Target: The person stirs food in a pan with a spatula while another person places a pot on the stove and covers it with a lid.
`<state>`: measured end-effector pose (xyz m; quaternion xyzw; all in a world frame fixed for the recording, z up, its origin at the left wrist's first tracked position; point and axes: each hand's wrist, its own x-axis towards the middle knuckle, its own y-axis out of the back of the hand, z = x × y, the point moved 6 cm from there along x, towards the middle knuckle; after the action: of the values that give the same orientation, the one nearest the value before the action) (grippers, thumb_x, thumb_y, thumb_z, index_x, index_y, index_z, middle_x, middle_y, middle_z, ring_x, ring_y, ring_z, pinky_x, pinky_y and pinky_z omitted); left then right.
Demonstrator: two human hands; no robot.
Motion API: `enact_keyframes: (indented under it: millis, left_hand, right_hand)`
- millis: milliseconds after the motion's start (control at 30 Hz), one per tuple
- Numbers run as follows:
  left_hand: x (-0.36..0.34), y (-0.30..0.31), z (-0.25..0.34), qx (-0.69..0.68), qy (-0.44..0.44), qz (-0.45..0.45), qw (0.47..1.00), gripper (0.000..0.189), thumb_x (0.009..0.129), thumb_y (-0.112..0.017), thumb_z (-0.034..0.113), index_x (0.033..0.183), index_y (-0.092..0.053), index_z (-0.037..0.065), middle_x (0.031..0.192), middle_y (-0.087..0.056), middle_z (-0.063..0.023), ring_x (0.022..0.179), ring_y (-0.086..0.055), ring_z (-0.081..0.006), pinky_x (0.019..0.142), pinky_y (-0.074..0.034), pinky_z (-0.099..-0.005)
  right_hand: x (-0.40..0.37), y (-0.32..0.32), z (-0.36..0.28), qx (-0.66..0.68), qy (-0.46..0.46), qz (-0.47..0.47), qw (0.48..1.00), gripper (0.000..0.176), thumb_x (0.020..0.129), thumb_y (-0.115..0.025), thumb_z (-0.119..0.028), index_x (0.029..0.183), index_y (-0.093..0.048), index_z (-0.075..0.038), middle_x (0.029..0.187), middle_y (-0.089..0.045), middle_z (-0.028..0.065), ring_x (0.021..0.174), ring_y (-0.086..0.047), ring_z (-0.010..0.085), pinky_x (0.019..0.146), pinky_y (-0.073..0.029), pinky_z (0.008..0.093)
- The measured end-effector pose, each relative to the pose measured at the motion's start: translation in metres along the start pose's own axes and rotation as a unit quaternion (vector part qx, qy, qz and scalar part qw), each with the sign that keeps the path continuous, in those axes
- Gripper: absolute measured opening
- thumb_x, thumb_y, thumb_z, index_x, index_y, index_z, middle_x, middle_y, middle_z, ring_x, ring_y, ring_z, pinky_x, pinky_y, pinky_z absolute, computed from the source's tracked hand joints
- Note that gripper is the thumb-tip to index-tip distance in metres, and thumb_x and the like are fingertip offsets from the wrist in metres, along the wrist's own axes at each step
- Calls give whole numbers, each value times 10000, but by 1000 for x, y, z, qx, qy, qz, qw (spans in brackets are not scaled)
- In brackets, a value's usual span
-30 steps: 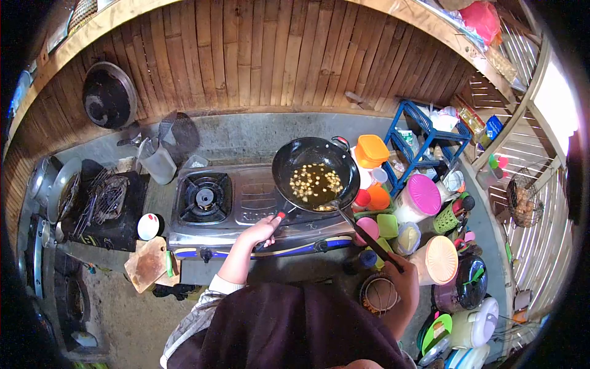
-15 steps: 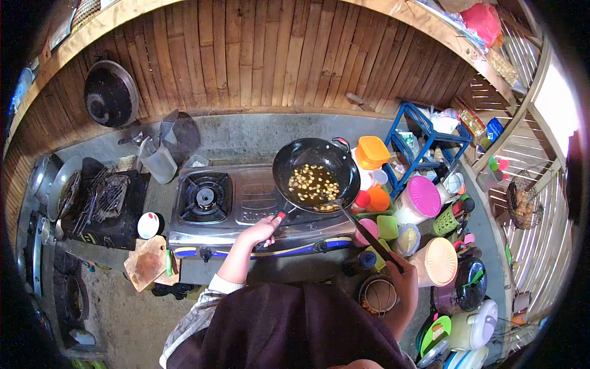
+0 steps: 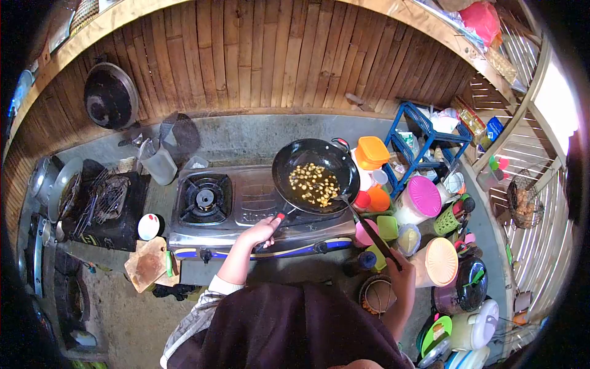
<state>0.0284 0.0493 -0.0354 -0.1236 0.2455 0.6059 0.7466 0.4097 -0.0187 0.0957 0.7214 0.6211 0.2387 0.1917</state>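
Observation:
A black wok [image 3: 300, 154] sits over the right side of the gas stove [image 3: 215, 241], with small pale yellow pieces [image 3: 314, 183] in oil at its bottom. My left hand [image 3: 261, 232] is closed around the wok's handle [image 3: 286, 213], near its red part. The long dark handle of a spatula [image 3: 376, 239] is gripped in my right hand [image 3: 401, 273], off the stove's right front corner. Its metal head rests inside the wok's lower right side, beside the pieces.
An empty burner [image 3: 204, 197] is on the stove's left. Colourful containers [image 3: 424, 195] and a blue rack [image 3: 398, 147] crowd the right. Farther left are a cutting board [image 3: 146, 263], a white round item [image 3: 148, 226] and a grill [image 3: 110, 200].
The spatula head has shifted slightly right and up in the wok, and the pieces have spread toward the lower right. My right hand has moved a little; my left hand stays on the handle.

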Motion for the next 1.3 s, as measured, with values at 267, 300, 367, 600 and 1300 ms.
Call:
enact_keyframes:
  millis: [267,300,367,600,1300]
  left_hand:
    - [-1,0,0,-3,-6,6,1000,448,950,-341,390,1262,-334,68,575,-492,-57,383,-429,-103,362,-365,-235]
    - [-1,0,0,-7,-9,5,1000,449,950,-341,389,1261,-335,66,573,-491,-57,384,-428,-103,363,-365,-236]
    - [-5,-1,4,-4,-5,9,1000,450,950,-342,389,1265,-335,67,572,-491,-57,389,-430,-102,365,-366,-235]
    - [-3,-1,2,7,-3,11,1000,449,954,-339,379,1288,-321,79,559,-489,-49,394,-431,-96,370,-363,-230]
    - [-3,-1,1,-3,-3,13,1000,421,950,-359,383,1256,-343,94,568,-480,-43,389,-431,-92,356,-365,-221]
  right_hand:
    - [6,-13,-22,-24,-3,-26,999,342,807,-609,-111,1132,-580,-7,958,-648,119,798,-566,123,718,-447,273]
    - [7,-14,-24,-16,-9,-31,999,342,808,-610,-120,1133,-583,-20,960,-651,130,800,-575,132,722,-447,280]
    - [8,-17,-27,-32,-4,-30,999,340,806,-615,-129,1133,-589,-39,951,-652,136,795,-581,139,726,-446,283]
    - [12,-23,-28,-72,28,-18,997,339,800,-633,-149,1128,-599,-66,932,-658,136,814,-591,140,743,-442,279]
    - [12,-21,-29,-48,15,-21,999,338,805,-626,-187,1124,-605,-78,900,-660,128,778,-589,152,722,-445,308]
